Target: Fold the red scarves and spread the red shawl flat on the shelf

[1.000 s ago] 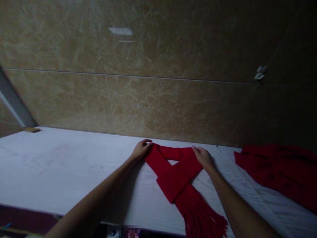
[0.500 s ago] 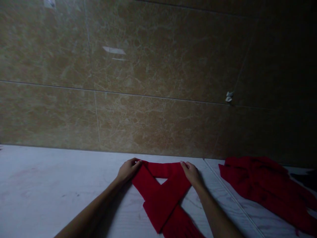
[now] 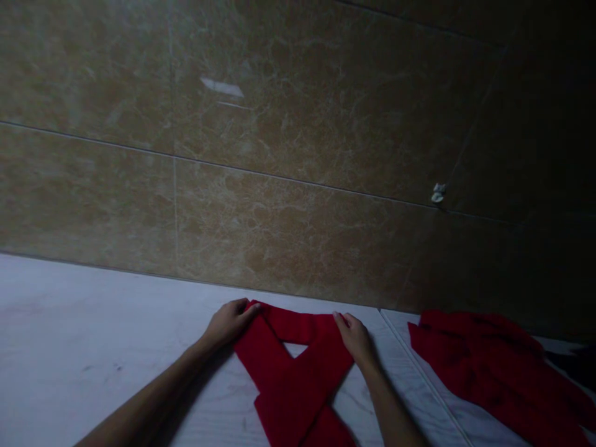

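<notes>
A red scarf (image 3: 291, 366) lies folded on a white table (image 3: 93, 347), its two ends crossed so that a small triangle of table shows in the middle. My left hand (image 3: 228, 323) is closed on the scarf's top left corner, fingers curled over the fold. At the top right corner rests my right hand (image 3: 354, 338), its fingers bent and pinching the cloth. The lower part of the scarf runs out of view at the bottom edge.
A brown marbled tile wall (image 3: 279, 186) rises right behind the table. More red cloth (image 3: 488, 366) lies heaped on the right, past a seam in the tabletop. A small pale clip (image 3: 437, 192) sticks to the wall. The light is dim.
The view has tilted up and shifted, so the scarf's fringe has dropped out of the picture. Both hands have kept their hold on the scarf's top corners.
</notes>
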Available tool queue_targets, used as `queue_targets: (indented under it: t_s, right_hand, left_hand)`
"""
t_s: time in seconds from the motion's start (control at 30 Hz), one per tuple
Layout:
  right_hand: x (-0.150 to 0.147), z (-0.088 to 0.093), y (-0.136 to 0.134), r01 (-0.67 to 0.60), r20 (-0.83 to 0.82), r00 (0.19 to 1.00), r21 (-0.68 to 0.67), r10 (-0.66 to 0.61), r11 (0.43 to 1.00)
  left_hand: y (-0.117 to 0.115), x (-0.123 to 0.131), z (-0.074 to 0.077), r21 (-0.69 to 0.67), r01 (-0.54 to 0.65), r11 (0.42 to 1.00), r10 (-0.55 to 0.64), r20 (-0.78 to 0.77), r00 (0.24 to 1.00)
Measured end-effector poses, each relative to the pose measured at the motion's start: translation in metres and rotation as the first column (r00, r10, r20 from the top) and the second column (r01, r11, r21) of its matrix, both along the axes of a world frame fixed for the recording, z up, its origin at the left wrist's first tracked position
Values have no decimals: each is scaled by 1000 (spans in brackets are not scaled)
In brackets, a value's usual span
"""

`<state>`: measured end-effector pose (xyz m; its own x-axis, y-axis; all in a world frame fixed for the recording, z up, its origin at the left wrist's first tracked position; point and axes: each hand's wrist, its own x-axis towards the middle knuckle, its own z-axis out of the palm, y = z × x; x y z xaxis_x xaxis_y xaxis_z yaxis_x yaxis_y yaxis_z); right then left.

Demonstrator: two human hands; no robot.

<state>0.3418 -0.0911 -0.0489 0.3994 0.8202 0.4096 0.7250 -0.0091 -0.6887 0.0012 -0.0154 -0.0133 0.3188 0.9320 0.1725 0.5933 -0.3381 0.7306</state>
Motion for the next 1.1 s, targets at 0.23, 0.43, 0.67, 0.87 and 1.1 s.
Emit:
queue_targets:
  t_s: [0.23,0.43,0.67,0.87,1.1]
  right_hand:
    - [4,5,7,-16,29,999,-58,18,998]
    - [5,9,9,-41,16,999,-65,42,997]
    - [4,10,9,-59,5,998,-49,59,997]
    - [6,8,9,-39,18,999,-35,40,999]
    - [8,5,9,-35,25,999,-35,36,999]
  left_hand:
    - [3,-3,-2,3,-6,1000,6,43,999]
    - [5,-4,0,20,-11,1000,10,59,998]
    - [8,-4,-2,29,-13,999,11,49,999]
    - [9,-4,-3,26,-11,1000,9,66,998]
    - [6,-4,-1,-12,8,1000,-7,101,995]
